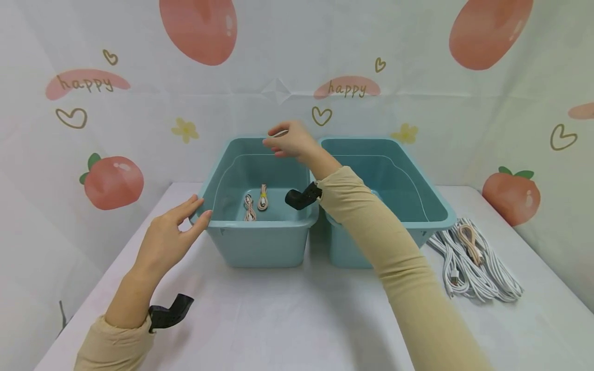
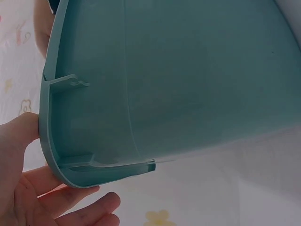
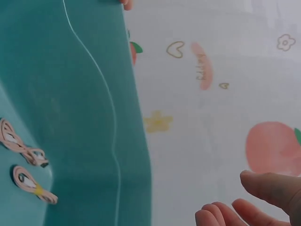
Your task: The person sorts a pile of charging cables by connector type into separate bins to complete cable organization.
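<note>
My left hand [image 1: 163,239] rests at the front left corner of the left blue-green plastic bin [image 1: 260,245], its thumb and fingers spread about the rim. In the left wrist view that corner lies against the thumb and fingers [image 2: 41,179]. High over the right back part of the same bin, my right hand [image 1: 292,140] hangs with loosely bent fingers and nothing between them. Two small bundles of pinkish cable lie on the bin's floor: one cable bundle [image 1: 249,208] nearer the left, another cable bundle [image 1: 263,198] with a yellow tie beside it.
A second blue-green bin [image 1: 394,180] stands close on the right, partly hidden by my right forearm. Beside it, white coiled cables [image 1: 478,278] lie on the white table [image 1: 260,319], with a beige cable [image 1: 469,245] on top. A printed cloth [image 1: 278,51] hangs behind.
</note>
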`<state>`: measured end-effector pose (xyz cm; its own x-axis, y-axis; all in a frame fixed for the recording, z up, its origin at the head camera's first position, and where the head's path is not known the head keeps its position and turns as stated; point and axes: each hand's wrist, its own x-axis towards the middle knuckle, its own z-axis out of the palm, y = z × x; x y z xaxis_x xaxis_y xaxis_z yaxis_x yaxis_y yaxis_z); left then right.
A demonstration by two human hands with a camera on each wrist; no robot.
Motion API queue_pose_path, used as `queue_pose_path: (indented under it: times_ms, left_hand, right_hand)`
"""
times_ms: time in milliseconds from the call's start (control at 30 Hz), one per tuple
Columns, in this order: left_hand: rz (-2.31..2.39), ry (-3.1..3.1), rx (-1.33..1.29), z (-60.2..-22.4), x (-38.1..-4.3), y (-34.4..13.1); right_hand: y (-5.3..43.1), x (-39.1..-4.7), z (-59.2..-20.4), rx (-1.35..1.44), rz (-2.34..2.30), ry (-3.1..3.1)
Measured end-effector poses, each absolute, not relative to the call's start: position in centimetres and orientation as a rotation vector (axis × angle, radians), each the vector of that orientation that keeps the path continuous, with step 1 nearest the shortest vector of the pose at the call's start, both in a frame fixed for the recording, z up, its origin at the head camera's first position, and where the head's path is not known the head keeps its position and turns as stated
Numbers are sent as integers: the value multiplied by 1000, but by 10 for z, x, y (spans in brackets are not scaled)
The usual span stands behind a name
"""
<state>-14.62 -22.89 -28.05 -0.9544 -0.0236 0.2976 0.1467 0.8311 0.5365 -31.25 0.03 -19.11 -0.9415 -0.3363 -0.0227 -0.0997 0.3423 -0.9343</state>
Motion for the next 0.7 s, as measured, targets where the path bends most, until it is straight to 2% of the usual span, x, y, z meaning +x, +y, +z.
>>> queue_pose_path:
  times_ms: [333, 700]
  left_hand:
    - [-823, -2727, -87, -281, -147, -230]
    - [-831, -2714, -94, -281, -146, -229]
  right_hand:
    - [43, -298, -172, -455, -1640, 2439]
    - [110, -281, -173, -474, -1651, 2497]
